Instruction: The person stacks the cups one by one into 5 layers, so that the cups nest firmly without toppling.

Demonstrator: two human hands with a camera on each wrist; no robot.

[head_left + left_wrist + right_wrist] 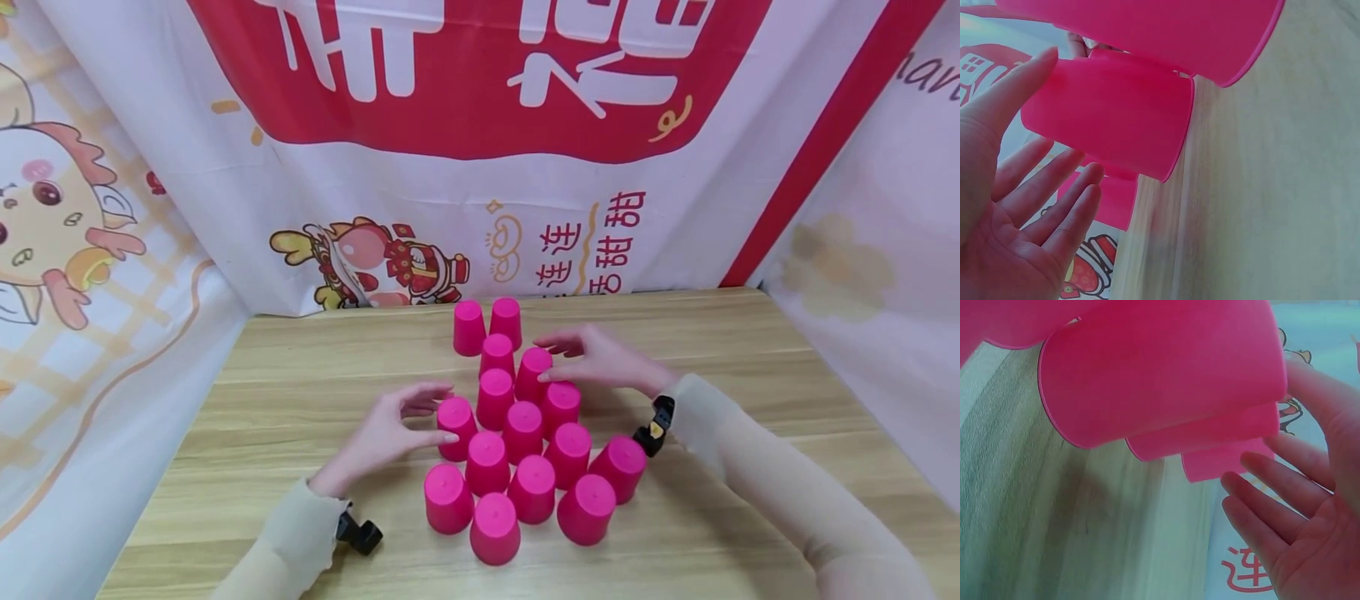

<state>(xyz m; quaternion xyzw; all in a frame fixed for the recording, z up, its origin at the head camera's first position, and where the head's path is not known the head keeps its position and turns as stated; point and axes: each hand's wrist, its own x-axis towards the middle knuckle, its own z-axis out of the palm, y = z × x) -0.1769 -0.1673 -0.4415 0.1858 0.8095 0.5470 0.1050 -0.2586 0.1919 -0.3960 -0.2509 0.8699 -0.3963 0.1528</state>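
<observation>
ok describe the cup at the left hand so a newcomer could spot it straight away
On the wooden table, find the cluster of upside-down pink cups. Go to its left side in the head view, where the left hand is. The target cup looks like its neighbours, but it alone stands between that hand's thumb and fingers.

- Below you, a pale wood-grain table (300,375).
- Facing you, a white cloth (420,183) hung behind it, with a big red panel (465,129) bearing white characters (401,62).
- Under the panel, a cartoon figure (375,262) and, to its right, small red characters (624,200).
- Right of these, a slanting red stripe (821,150).
- To your left, a cloth printed with a cartoon dragon (45,208).
- To your right, a pale cloth (862,367) with a blurred tan flower (840,267).
</observation>
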